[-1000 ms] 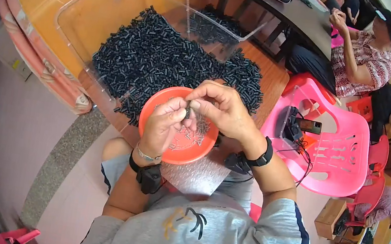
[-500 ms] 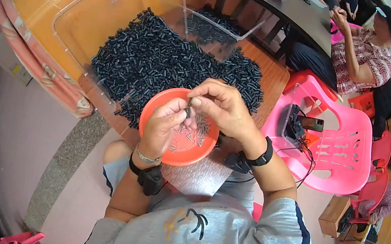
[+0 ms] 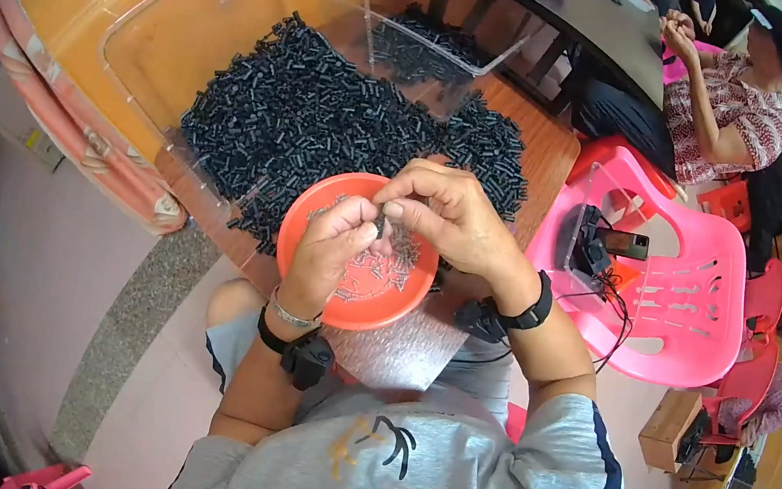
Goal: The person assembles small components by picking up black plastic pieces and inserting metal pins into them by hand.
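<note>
"Grip first: what does the left hand (image 3: 328,247) hold?"

"It pinches a small black piece (image 3: 380,226) between thumb and fingers, over the orange-red plastic bowl (image 3: 369,321)."

"And the right hand (image 3: 448,215)?"

"Thumb and forefinger come together right beside that piece; I can't tell whether they grip anything."

"Around them?"

"Silvery pins (image 3: 400,264) lie in the bowl; a heap of black cylindrical pieces (image 3: 308,126) spreads just beyond."

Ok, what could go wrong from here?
The small dark piece pinched in the left hand could slip and drop into the orange bowl below, among the small silvery pieces. The pile of black pieces appears to crowd the bowl's far side, so a nudge might knock some in.
</note>
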Tool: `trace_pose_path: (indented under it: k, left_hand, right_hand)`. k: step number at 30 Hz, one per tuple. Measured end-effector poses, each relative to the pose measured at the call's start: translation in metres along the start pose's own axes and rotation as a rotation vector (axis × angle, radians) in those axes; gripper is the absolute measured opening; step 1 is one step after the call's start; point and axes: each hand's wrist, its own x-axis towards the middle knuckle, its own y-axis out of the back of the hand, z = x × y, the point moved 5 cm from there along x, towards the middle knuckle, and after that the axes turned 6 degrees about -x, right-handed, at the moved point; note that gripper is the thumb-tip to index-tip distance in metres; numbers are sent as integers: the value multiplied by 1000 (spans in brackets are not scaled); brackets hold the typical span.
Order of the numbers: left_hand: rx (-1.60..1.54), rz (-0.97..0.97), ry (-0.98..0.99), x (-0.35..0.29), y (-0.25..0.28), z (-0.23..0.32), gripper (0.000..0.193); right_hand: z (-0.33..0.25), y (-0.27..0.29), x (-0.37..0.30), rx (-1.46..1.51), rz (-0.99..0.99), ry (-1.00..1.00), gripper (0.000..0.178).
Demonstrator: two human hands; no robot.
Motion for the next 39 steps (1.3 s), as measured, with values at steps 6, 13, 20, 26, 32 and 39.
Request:
trace_pose_path:
  k: [6,13,20,26,32,39]
  left_hand:
    - [-63,-33,22,2,-4,-1,19]
    - [-162,-8,68,1,-1,-4,21]
    - [-192,88,114,1,-1,-10,19]
    - [-251,127,146,1,1,-14,18]
    - [-423,122,134,2,5,-14,18]
    - [-531,166,134,1,10,-21,14]
  right_hand:
    - [-3,0,-1,-21,2,37,8]
    - [-6,-1,-1,-153,23,107,8]
    - [-5,-6,-5,-315,98,168,7]
    - [7,-10,-6,-223,81,94,12]
    - [8,-14,-9,-89,67,63,27]
    - [3,-22,-8,-258,135,95,35]
